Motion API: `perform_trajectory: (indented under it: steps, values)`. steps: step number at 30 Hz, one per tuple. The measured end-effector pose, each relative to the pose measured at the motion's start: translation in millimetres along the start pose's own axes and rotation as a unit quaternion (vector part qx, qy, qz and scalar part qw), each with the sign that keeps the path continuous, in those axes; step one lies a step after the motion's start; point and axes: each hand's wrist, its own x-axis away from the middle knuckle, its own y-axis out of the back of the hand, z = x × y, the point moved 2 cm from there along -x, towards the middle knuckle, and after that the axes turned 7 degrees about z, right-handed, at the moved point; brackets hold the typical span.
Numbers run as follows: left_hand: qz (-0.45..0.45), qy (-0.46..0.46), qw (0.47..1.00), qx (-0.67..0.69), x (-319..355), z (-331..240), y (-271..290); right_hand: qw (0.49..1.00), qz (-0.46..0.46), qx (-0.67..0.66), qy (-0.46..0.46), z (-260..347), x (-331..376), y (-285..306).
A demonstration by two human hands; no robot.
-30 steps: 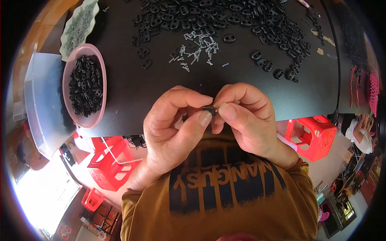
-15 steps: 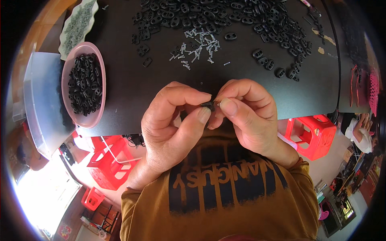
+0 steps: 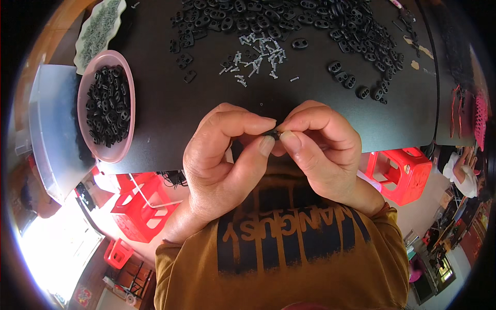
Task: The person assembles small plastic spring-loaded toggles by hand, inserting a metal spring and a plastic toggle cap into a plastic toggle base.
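Observation:
Over the near edge of the table, my two hands meet at the fingertips. Between thumb and index finger, my left hand (image 3: 227, 150) pinches a small black plastic cord lock piece (image 3: 271, 134), most of it covered by the fingers. My right hand (image 3: 325, 144) is closed in a pinch against the piece's right end. A tiny pale metallic bit, seemingly a spring, shows at its fingertips; the rest is hidden. Beyond the hands lies a loose scatter of small metal springs (image 3: 262, 51). Behind that spreads a large heap of black two-hole cord lock parts (image 3: 268, 18).
At left stands a pink oval bowl (image 3: 132, 106) of smaller black pieces, with a scalloped pale dish (image 3: 79, 49) of springs behind it. A translucent plastic bin (image 3: 49, 129) is beside the bowl. Red plastic stools (image 3: 405, 175) stand beyond the table's near edge.
My fingertips have drawn closer together, and the pale bit at the right fingertips shows less. Both hands have shifted slightly right. The heaps and bowls stay in place.

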Motion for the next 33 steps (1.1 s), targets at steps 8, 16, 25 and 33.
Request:
perform_trajectory:
  steps: [8,16,25,33]
  values:
    - [-0.002,0.027,0.998,-0.065,1.1,-0.6,-6.5,0.999,-0.014,0.035,-0.013,2.4,3.6,3.3]
    - [-0.052,0.090,0.985,0.136,3.4,11.6,-20.1,0.997,-0.032,-0.070,-0.010,-12.1,3.7,2.3]
    - [-0.022,0.110,0.992,0.052,2.1,12.6,-16.3,0.996,-0.008,0.084,0.002,-12.4,3.6,12.5]
    - [-0.042,0.126,0.975,0.180,2.8,21.4,-9.2,0.963,0.002,0.266,0.045,11.2,-7.9,24.3]
